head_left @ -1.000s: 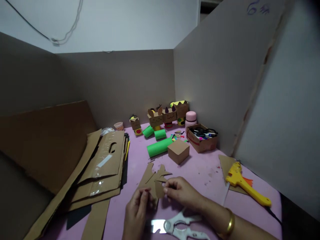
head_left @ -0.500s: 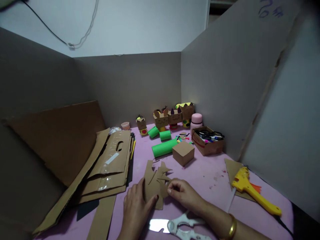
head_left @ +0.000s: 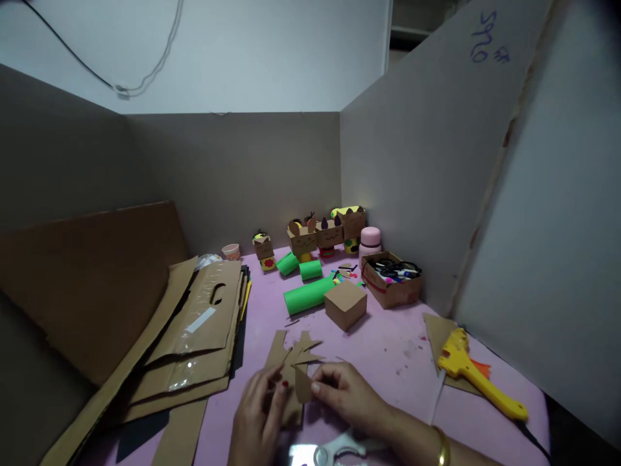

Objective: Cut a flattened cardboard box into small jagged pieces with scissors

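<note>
My right hand [head_left: 347, 395], a gold bangle at its wrist, pinches a small leaf-shaped cardboard piece [head_left: 303, 386] between thumb and fingers. My left hand [head_left: 257, 414] is close by on the left, its thumb and forefinger drawn together; what lies between them, if anything, is hidden. Beneath both hands is a flat cardboard strip [head_left: 292, 414], with several pointed cardboard cutouts [head_left: 306, 348] lying over its upper part. White-handled scissors [head_left: 334, 450] rest close to me, partly cut off by the frame and partly covered by my right forearm.
A small cardboard box [head_left: 346, 305] and green rolls [head_left: 308, 296] sit ahead. Stacked cardboard [head_left: 194, 353] fills the left. A yellow glue gun [head_left: 478, 375] lies on the right, near a box of tools [head_left: 392, 281]. Cardboard figures [head_left: 303, 241] and a pink bottle [head_left: 370, 241] stand at the back.
My left hand has lifted its spread fingers off the cardboard strip and drawn thumb and forefinger together. My right hand has brought the leaf-shaped piece up between the hands. The view has shifted slightly.
</note>
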### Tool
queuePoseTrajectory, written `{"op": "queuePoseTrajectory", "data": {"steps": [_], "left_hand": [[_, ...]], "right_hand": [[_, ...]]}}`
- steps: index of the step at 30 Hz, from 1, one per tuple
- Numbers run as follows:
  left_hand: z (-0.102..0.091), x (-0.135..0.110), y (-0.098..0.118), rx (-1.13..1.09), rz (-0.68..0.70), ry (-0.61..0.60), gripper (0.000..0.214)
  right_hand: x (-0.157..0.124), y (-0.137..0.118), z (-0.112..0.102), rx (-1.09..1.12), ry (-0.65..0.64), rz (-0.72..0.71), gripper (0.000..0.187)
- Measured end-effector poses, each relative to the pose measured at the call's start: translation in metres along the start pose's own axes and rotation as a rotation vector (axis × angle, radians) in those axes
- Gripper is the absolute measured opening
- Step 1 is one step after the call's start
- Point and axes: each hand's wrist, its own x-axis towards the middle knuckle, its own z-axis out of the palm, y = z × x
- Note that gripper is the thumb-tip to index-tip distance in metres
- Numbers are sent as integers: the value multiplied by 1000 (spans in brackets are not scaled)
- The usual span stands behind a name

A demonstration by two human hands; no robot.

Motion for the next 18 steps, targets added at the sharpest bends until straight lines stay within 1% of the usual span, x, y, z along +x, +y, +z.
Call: {"op": "queuePoseTrajectory", "data": {"steps": [2, 3, 5, 8, 11, 15, 18], "left_hand": [[4, -6, 7, -124, -52, -109, 31], [5, -9, 11, -178, -82, -144, 29], [8, -13, 18, -288, -148, -172, 26], [10, -14, 25, -465, -253, -137, 25], [12, -12, 26, -607, -341, -125, 28], [14, -10, 26, -666, -386, -124, 31], [13, -9, 27, -707, -424, -112, 32]], "right_hand": [[-2, -4, 1, -17, -15, -37, 28], [-3, -5, 1, -22, -20, -49, 26], [-5, -5, 2, -16, -27, -48, 26], [-5, -4, 2, 24, -36, -12, 28], [-4, -4, 2, 66, -16, 17, 28], [-2, -5, 2, 114, 35, 44, 26], [-2, -5, 1, 141, -3, 94, 29]]}}
